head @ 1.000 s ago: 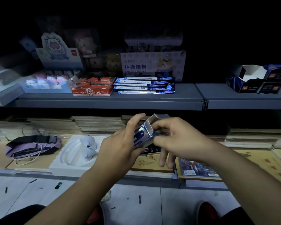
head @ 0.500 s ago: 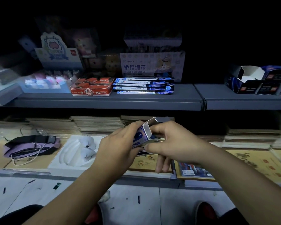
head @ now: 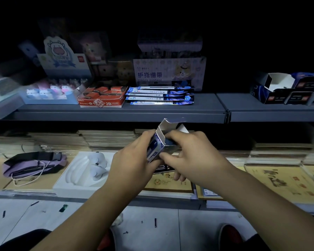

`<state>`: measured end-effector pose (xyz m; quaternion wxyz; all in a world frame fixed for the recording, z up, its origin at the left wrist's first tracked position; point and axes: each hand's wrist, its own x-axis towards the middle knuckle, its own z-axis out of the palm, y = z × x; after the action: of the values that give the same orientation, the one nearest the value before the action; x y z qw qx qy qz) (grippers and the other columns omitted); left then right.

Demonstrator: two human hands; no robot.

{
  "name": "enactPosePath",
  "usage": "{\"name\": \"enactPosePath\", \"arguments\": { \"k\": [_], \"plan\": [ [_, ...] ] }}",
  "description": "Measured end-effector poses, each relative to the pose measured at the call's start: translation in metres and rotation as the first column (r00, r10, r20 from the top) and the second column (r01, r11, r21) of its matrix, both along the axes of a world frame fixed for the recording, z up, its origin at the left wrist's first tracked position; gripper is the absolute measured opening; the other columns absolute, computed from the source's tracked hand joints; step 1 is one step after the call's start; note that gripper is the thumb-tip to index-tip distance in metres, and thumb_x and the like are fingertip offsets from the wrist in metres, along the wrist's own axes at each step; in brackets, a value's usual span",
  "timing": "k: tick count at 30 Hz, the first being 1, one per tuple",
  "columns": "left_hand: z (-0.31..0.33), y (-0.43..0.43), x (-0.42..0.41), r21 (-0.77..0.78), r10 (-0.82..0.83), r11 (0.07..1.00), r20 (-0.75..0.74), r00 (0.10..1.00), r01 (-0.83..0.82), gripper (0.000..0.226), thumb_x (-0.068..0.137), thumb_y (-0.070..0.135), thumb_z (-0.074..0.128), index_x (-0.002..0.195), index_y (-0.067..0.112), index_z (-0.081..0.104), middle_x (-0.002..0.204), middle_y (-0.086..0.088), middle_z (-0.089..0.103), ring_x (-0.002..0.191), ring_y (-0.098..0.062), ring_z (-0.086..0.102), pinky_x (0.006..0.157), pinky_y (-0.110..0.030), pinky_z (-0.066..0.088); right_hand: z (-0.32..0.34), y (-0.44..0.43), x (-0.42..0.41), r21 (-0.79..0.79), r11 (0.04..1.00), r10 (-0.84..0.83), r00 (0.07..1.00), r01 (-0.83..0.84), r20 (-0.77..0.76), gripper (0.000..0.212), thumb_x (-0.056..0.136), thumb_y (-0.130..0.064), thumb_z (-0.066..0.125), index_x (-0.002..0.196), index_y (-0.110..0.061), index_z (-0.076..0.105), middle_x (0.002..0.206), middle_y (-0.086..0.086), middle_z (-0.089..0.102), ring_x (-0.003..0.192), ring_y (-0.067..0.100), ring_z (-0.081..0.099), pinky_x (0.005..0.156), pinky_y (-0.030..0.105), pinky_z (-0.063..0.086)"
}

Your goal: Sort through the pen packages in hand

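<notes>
A small blue and white cardboard box (head: 157,144) with its top flaps open is held between both hands, in front of the lower shelf. My left hand (head: 132,165) grips its left side with curled fingers. My right hand (head: 192,156) holds its right side, thumb against the front and fingers wrapped behind. What is inside the box is hidden.
The grey upper shelf (head: 116,113) carries a red 2B box (head: 102,96), stacked blue packets (head: 159,96) and dark display boxes (head: 286,89). Below lie a purple pouch (head: 34,164), a white moulded tray (head: 85,171) and yellow booklets (head: 286,182). My shoes show on the tiled floor.
Both hands have turned the box a little and its top flaps now stand up higher. The left index finger, raised before, now lies curled against the box.
</notes>
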<state>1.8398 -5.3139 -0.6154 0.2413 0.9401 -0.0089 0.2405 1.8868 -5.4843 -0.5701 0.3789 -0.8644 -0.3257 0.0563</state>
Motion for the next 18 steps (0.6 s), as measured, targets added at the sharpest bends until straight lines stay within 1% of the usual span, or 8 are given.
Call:
{"name": "enactPosePath", "arguments": {
  "k": [2, 4, 7, 9, 12, 14, 16, 18],
  "plan": [
    [0.002, 0.0, -0.001, -0.092, -0.004, 0.996, -0.001, 1.0, 0.004, 0.061, 0.079, 0.038, 0.079, 0.128, 0.044, 0.043, 0.108, 0.019, 0.069, 0.097, -0.01, 0.066, 0.076, -0.037, 0.056, -0.003, 0.001, 0.0, -0.002, 1.0, -0.014, 0.988, 0.015, 0.153, 0.031, 0.097, -0.027, 0.065, 0.128, -0.028, 0.063, 0.084, -0.013, 0.06, 0.052, 0.003, 0.065, 0.067, 0.036, 0.061],
    [0.004, 0.003, 0.0, -0.2, -0.007, 0.98, -0.02, 1.0, 0.003, 0.067, 0.074, 0.039, 0.084, 0.127, 0.046, 0.043, 0.104, 0.021, 0.069, 0.094, -0.005, 0.066, 0.079, -0.037, 0.057, -0.005, -0.001, 0.002, 0.08, 0.996, -0.049, 0.965, 0.029, 0.257, 0.034, 0.094, -0.027, 0.07, 0.128, -0.026, 0.065, 0.093, -0.015, 0.059, 0.06, 0.001, 0.061, 0.071, 0.035, 0.059],
    [0.005, 0.01, -0.001, -0.379, -0.061, 0.925, -0.061, 0.996, 0.033, 0.075, 0.067, 0.032, 0.093, 0.125, 0.044, 0.048, 0.104, 0.025, 0.07, 0.088, 0.002, 0.065, 0.082, -0.035, 0.058, -0.004, -0.007, 0.008, 0.202, 0.979, -0.062, 0.938, -0.009, 0.342, 0.03, 0.092, -0.019, 0.075, 0.122, -0.021, 0.069, 0.1, -0.01, 0.066, 0.061, 0.01, 0.064, 0.067, 0.035, 0.057],
    [0.004, 0.012, -0.002, -0.471, -0.114, 0.88, -0.064, 0.991, 0.07, 0.08, 0.064, 0.027, 0.095, 0.127, 0.043, 0.048, 0.108, 0.024, 0.071, 0.084, -0.004, 0.068, 0.081, -0.041, 0.059, -0.003, -0.008, 0.011, 0.281, 0.96, -0.084, 0.934, -0.018, 0.347, 0.026, 0.09, -0.014, 0.078, 0.115, -0.019, 0.071, 0.099, -0.01, 0.066, 0.059, 0.014, 0.065, 0.063, 0.031, 0.056],
    [0.005, 0.013, -0.005, -0.575, -0.201, 0.806, -0.046, 0.979, 0.138, 0.102, 0.063, 0.021, 0.096, 0.14, 0.042, 0.033, 0.112, 0.016, 0.073, 0.086, -0.015, 0.072, 0.085, -0.047, 0.058, -0.003, -0.007, 0.014, 0.398, 0.916, -0.15, 0.963, 0.051, 0.223, 0.024, 0.088, -0.011, 0.08, 0.11, -0.018, 0.071, 0.102, -0.009, 0.062, 0.062, 0.018, 0.066, 0.062, 0.032, 0.056],
    [0.005, 0.014, -0.007, -0.618, -0.266, 0.759, -0.007, 0.964, 0.205, 0.11, 0.065, 0.016, 0.094, 0.145, 0.043, 0.023, 0.116, 0.011, 0.074, 0.085, -0.018, 0.074, 0.081, -0.042, 0.059, -0.003, -0.005, 0.015, 0.459, 0.882, -0.171, 0.981, 0.109, 0.095, 0.031, 0.087, -0.013, 0.081, 0.114, -0.019, 0.068, 0.109, -0.006, 0.059, 0.067, 0.017, 0.067, 0.064, 0.035, 0.059],
    [0.006, 0.012, -0.008, -0.652, -0.297, 0.718, 0.029, 0.955, 0.243, 0.111, 0.067, 0.014, 0.092, 0.146, 0.042, 0.018, 0.121, 0.008, 0.073, 0.082, -0.019, 0.075, 0.072, -0.031, 0.056, -0.004, -0.003, 0.015, 0.516, 0.841, -0.168, 0.985, 0.165, -0.04, 0.039, 0.085, -0.016, 0.082, 0.119, -0.023, 0.063, 0.112, 0.0, 0.063, 0.071, 0.018, 0.07, 0.066, 0.033, 0.059],
    [0.008, 0.01, -0.009, -0.688, -0.309, 0.679, 0.048, 0.95, 0.256, 0.106, 0.069, 0.011, 0.09, 0.145, 0.039, 0.022, 0.122, 0.006, 0.072, 0.081, -0.02, 0.074, 0.065, -0.028, 0.055, -0.004, -0.003, 0.014, 0.553, 0.81, -0.135, 0.979, 0.197, -0.151, 0.038, 0.085, -0.016, 0.082, 0.119, -0.023, 0.065, 0.101, 0.004, 0.071, 0.072, 0.015, 0.071, 0.067, 0.026, 0.057]
  ]
}}
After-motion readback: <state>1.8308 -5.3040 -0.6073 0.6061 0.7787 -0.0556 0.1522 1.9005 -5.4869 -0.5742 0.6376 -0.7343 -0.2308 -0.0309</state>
